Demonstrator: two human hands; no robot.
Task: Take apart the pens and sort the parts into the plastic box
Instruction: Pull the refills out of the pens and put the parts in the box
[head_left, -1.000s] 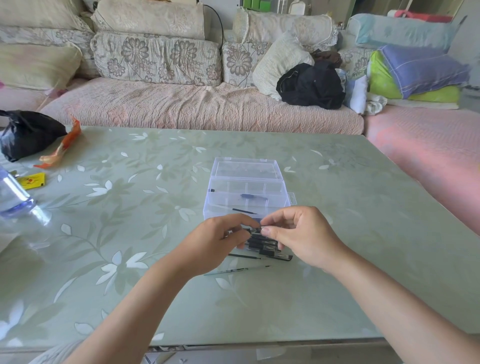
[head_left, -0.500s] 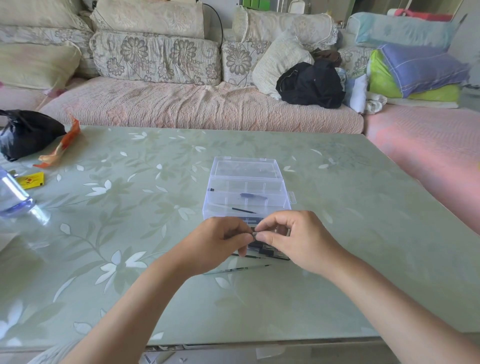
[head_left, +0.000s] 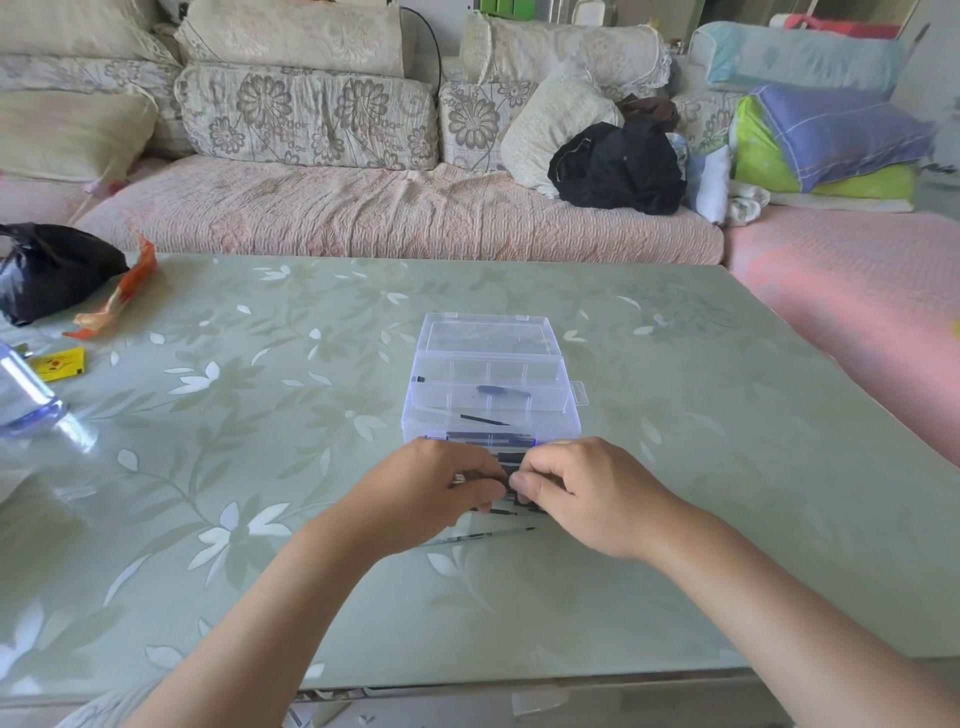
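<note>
Where the two hands meet just in front of the plastic box (head_left: 491, 364), a black pen (head_left: 508, 464) is clamped between them. The left hand (head_left: 434, 493) grips one end with curled fingers, the right hand (head_left: 584, 493) pinches the other end, and the two hands are almost touching. Beneath them more dark pen parts (head_left: 524, 508) lie on the worktop (head_left: 675, 467), largely hidden. A thin refill (head_left: 483, 535) lies alone just nearer the person. The box is clear, with its lid folded open behind it. A blue part (head_left: 501, 391) lies in a middle row, a black refill (head_left: 483, 418) in the next row, and dark parts lie along the nearest row. Well apart at the left edge are a black bag (head_left: 47, 270), an orange wrapper (head_left: 119, 296), a yellow card (head_left: 57, 364) and a clear bottle (head_left: 23, 400). A sofa (head_left: 389, 218) stands behind the worktop.
</note>
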